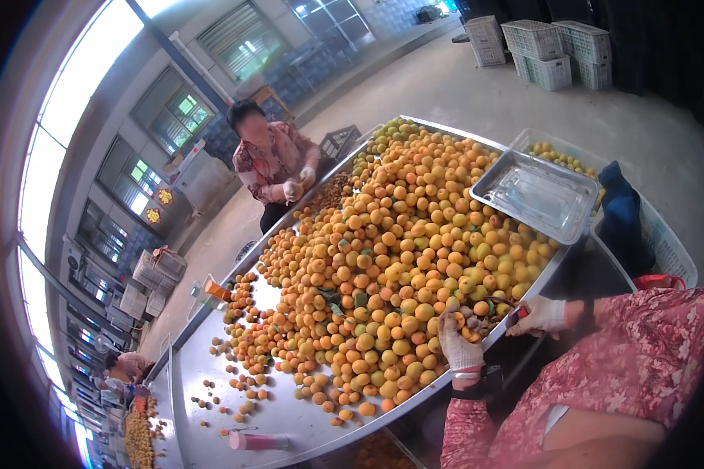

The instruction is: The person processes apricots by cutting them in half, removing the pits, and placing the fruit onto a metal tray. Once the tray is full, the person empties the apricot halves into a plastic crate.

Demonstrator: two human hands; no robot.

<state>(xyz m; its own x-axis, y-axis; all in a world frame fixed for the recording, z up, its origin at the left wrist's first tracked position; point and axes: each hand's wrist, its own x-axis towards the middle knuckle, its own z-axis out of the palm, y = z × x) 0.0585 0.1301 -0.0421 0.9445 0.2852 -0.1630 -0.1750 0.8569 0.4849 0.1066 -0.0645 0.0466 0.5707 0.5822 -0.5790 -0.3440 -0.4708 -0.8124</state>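
My left hand [461,350], in a white knit glove, is at the near edge of a heap of apricots [381,246]. Its fingers close around an orange apricot [459,320], partly hidden by the glove. Beside those fingertips lies a small pile of brown apricot pits [476,324]. My right hand [538,316], also gloved, is just outside the table rim and grips a small red-handled tool [523,311]. A thin curved part [500,300] reaches from it towards the pits; the tool's exact kind is unclear.
A metal tray [537,190] rests on the right corner of the steel table [211,437]. Plastic crates [666,234] stand beside that corner. Across the table a gloved person [273,155] handles fruit. A pink-tinted cylinder [259,441] lies near the front edge. Stacked crates [540,53] stand behind.
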